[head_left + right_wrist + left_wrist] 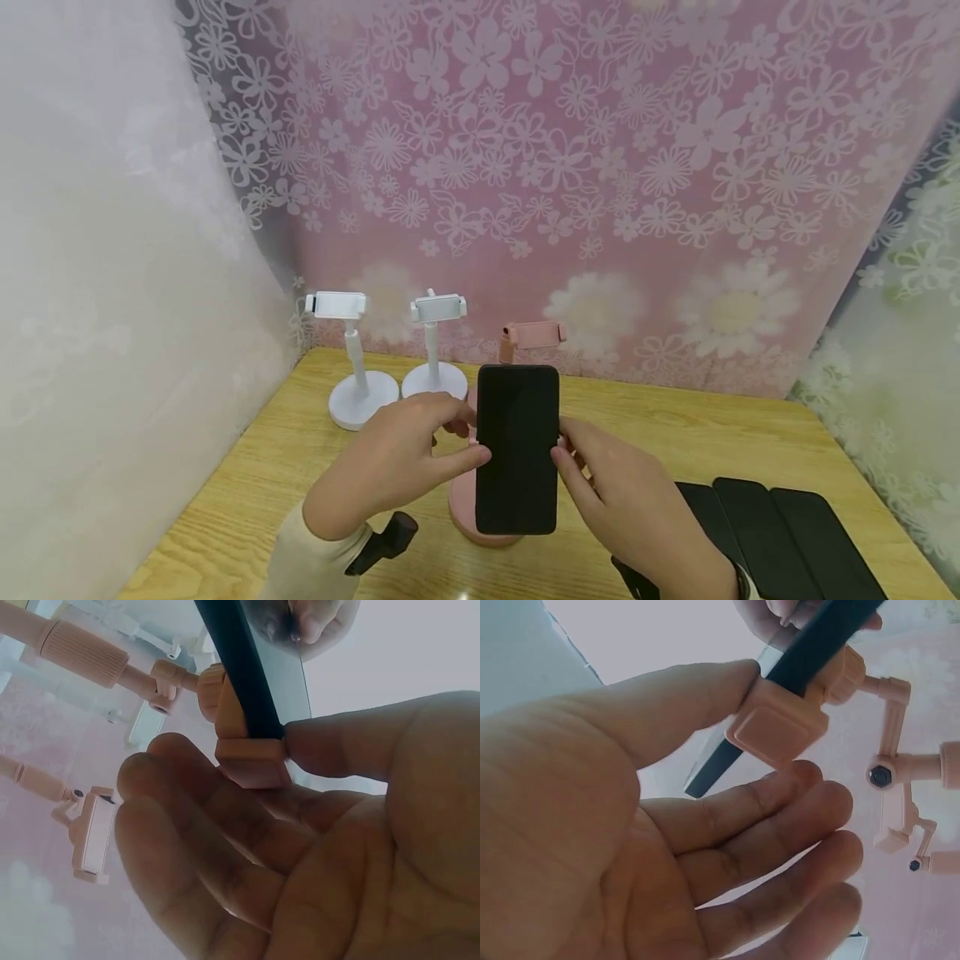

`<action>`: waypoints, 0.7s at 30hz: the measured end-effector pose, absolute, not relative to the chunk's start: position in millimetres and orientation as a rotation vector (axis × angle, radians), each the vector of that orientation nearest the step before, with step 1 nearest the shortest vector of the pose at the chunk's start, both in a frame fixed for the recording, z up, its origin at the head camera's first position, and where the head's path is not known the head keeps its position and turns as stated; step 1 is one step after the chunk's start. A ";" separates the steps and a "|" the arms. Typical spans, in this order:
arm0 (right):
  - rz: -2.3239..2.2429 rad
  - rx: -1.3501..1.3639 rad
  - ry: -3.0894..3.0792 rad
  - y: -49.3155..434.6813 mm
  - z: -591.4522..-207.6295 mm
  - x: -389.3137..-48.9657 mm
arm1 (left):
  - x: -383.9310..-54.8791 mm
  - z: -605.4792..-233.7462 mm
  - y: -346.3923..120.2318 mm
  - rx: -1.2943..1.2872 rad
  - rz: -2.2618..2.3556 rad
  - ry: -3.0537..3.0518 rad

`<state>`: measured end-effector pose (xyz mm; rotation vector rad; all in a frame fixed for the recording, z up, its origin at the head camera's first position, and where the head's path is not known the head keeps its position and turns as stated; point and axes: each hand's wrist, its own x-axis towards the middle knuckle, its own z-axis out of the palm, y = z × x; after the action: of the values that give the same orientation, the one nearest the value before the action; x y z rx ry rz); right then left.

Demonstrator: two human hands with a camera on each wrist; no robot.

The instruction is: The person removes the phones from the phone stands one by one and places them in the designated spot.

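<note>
A black smartphone [517, 450] stands upright in the clamp of a pink phone stand, its screen towards me. The stand's round base [463, 508] shows partly behind the phone. My left hand [397, 450] is at the phone's left edge, thumb touching the edge beside the pink clamp jaw; the other fingers are loosely bent and spread behind it. On the opposite edge, my right hand [626, 492] rests its thumb beside the other jaw. In the right wrist view its relaxed fingers reach past the clamp end [255, 763].
Two white phone stands [363, 398] [435, 379] stand at the back left. Another pink phone holder [534, 335] rises behind the phone. Several black phones [772, 533] lie side by side at the right of the wooden table [247, 492]. Floral curtains hang around it.
</note>
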<state>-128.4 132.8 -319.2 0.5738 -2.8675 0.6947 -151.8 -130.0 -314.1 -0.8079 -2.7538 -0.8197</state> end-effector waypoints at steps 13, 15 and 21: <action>0.727 0.632 -2.945 133.5 -323.3 -127.4 | -154.7 -316.5 -131.1 -0.927 -0.866 -2.825; 0.722 0.622 -2.965 133.2 -323.3 -127.3 | -154.2 -316.9 -131.0 -0.936 -0.867 -2.838; 0.709 0.605 -2.989 132.5 -323.8 -127.0 | -153.7 -317.5 -131.5 -0.960 -0.872 -2.871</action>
<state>-127.0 132.5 -323.8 0.6048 -2.9888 0.7093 -153.7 -131.5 -317.5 -0.9605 -2.8708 -0.8716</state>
